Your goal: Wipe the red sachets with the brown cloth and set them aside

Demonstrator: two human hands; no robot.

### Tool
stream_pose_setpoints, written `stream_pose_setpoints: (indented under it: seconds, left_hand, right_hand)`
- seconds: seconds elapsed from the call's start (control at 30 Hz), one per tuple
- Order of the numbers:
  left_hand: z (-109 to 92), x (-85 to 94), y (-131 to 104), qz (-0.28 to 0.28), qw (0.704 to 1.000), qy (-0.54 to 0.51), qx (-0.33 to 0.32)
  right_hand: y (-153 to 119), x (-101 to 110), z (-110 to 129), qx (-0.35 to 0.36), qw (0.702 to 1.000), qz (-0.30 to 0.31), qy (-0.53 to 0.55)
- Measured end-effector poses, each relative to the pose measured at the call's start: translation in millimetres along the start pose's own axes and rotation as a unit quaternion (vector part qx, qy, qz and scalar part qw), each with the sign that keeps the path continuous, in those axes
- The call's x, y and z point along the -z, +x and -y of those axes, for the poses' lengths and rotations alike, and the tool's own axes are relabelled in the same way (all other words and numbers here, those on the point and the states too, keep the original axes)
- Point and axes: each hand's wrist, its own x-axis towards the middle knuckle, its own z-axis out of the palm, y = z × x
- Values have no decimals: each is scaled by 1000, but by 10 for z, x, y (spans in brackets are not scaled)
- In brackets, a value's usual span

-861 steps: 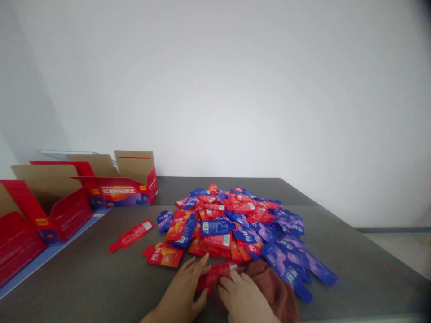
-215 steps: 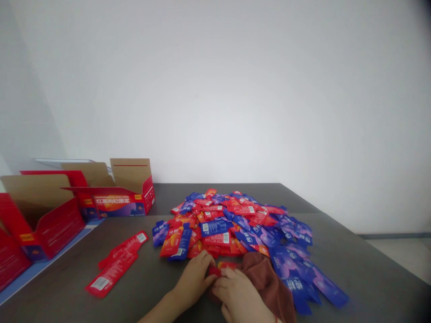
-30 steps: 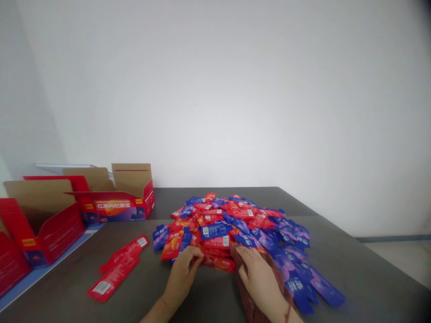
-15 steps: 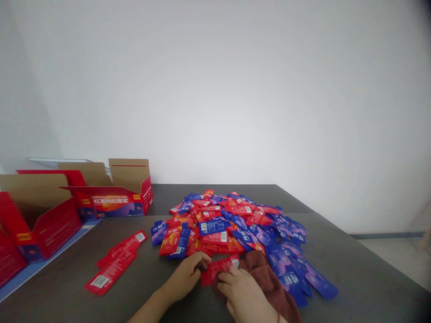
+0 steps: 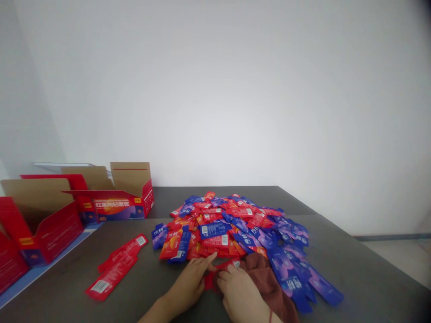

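A red printed sachet [image 5: 208, 281] lies on the dark table in front of me, partly covered by my hands and a cloth. My left hand [image 5: 190, 283] grips its left end, the index finger stretched out toward the pile and the other fingers partly hidden. Over the sachet's middle and right part, my right hand [image 5: 240, 294] presses with bent fingers on a bunched brown cloth [image 5: 267, 285]. The cloth trails right and toward me. Just beyond is a large mixed pile of red sachets [image 5: 215, 241] and blue-purple sachets [image 5: 215, 229].
Two red sachets [image 5: 112, 273] lie overlapping to the left. Open red cartons [image 5: 117, 208] stand along the far left, with another carton [image 5: 57, 233] closer. Several purple sachets [image 5: 292, 278] spread right of the cloth. A white wall rises behind the table [image 5: 168, 202].
My right hand and the cloth have moved over more of the red sachet. My left index finger has straightened. The whole view has shifted slightly.
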Motion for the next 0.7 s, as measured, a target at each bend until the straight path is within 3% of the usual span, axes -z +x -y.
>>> stream_pose_setpoints:
  seconds: [0.17,0.3,0.4,0.57,0.7]
  left_hand:
    - [52,-12,-39,3,1000,-3,-5]
    - [20,16,-58,25,999,22,1]
    - [-60,42,-42,28,998,43,20]
    - [-186,48,-6,48,996,27,74]
    - [-265,98,-2,35,995,9,96]
  right_hand:
    - [163,-88,207,38,999,16,-25]
    - [197,-112,184,55,998,32,-1]
    - [123,-28,61,13,999,34,18]
    - [5,160,-111,-125,992,-12,5]
    - [8,200,-85,-130,991,-3,-20]
